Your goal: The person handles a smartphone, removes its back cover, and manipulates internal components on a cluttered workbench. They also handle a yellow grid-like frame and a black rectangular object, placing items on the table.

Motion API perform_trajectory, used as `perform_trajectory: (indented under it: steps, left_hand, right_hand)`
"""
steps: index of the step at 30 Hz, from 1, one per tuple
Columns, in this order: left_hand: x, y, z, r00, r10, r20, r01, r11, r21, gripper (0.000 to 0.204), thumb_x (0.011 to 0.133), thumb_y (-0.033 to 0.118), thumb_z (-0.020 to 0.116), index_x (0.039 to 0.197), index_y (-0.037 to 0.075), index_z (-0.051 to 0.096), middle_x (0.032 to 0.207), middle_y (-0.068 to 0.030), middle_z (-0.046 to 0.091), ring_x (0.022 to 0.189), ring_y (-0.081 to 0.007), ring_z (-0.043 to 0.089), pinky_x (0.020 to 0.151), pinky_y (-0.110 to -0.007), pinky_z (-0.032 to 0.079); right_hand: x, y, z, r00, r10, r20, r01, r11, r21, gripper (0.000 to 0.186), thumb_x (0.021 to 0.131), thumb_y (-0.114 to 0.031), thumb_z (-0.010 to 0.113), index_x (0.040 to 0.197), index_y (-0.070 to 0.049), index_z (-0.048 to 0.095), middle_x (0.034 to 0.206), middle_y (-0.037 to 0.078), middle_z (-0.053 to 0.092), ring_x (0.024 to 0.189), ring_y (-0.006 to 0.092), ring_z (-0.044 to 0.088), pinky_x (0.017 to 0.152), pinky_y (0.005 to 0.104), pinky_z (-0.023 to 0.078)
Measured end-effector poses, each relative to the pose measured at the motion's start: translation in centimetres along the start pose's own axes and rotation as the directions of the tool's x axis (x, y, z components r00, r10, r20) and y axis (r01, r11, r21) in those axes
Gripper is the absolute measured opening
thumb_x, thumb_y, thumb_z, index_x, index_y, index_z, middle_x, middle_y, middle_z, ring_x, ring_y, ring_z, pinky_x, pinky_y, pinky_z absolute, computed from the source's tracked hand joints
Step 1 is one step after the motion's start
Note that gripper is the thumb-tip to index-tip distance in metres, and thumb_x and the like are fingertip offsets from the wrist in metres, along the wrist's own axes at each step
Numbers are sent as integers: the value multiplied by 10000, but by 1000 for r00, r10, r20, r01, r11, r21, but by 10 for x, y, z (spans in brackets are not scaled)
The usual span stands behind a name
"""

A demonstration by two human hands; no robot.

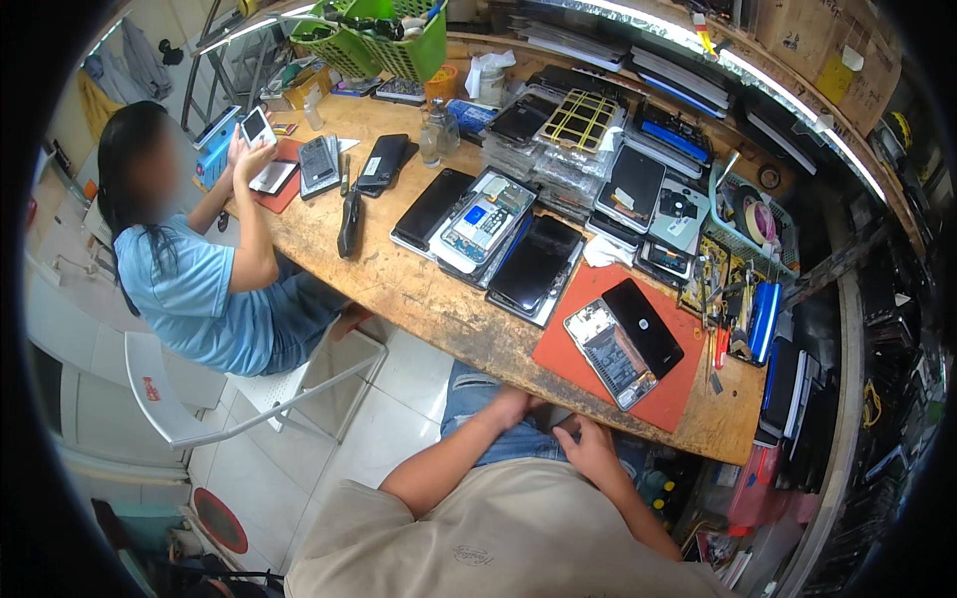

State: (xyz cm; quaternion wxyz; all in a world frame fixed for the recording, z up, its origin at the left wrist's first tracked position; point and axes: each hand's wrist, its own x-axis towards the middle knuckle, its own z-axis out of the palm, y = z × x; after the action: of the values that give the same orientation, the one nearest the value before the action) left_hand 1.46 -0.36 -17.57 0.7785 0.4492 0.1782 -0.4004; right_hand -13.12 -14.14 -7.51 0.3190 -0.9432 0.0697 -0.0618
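While a co-worker [164, 259] in a light blue shirt sits on a white folding chair [159, 389] at the left, that person's raised hands hold a small white device [258, 127] with a dark screen above a red mat [283, 200]. Next along the wooden table [399, 289] come a grey device [318, 163], a black phone [383, 165] and a black-handled tool [349, 224] lying at a slant, with a clear bottle [429, 146] upright beyond them.

Farther right, tablets lie in stacks, one of them a white-framed unit [485, 221] with its inner parts bare, and just beside it a black-screened tablet [536, 263]. Below, the wearer's left hand [512, 406] rests low over the lap at the table's near edge, its fingertips partly hidden, so whether they close on anything is unclear. The right hand [592, 445] lies beside it, apart from the left, fingers bent; its grip cannot be made out either.

Nearest to that hand on the tabletop, an opened device [616, 362] shows its insides on an orange mat [681, 392], a glossy black panel [643, 327] along its right side. At the far right, slim hand tools [720, 344] lie near a mesh basket [788, 254] holding a roll of tape [761, 222].
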Motion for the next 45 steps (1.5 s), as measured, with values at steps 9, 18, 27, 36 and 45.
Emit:
perform_trajectory:
  steps: [9,18,27,36,45]
  left_hand:
    - [94,236,-58,735,487,-472,-590,803,-90,351,1063,167,529,1382,64,634,1366,-153,676,1217,-291,670,1046,-410,540]
    - [101,212,-52,542,806,-236,-598,568,565,399,1047,232,520,1406,91,621,1415,-162,647,1278,-319,629,1097,-431,495]
    - [110,-11,-41,845,-73,530,-533,-194,824,449,1031,296,511,1431,119,607,1464,-172,618,1338,-347,589,1149,-451,450]
    - [101,-5,-47,902,-171,396,-430,-284,857,426,1028,315,558,1353,63,672,1443,-209,640,1387,-379,555,1192,-465,397]
    - [102,10,-55,869,-46,492,-491,-194,849,410,1033,305,563,1326,44,681,1400,-221,660,1342,-386,583,1154,-467,425]
  right_hand:
    - [-20,-62,-119,982,-184,51,135,859,494,263,909,-28,757,1168,12,738,959,132,750,815,206,731,757,326,580]
    - [-12,7,-163,722,133,-679,-16,984,175,84,942,-3,705,1019,12,735,829,116,698,705,220,688,651,319,529]
    - [8,41,-164,570,-108,-815,-175,953,-248,115,880,-26,720,995,-28,716,887,142,677,844,378,653,772,471,503]
    - [-18,87,-170,164,482,-861,-46,876,481,104,966,-51,678,1052,2,702,917,81,728,814,157,699,726,314,549]
    - [-2,70,-177,709,296,-640,-410,912,-32,267,890,-337,798,1044,-125,747,1046,73,660,1103,300,631,986,452,440]
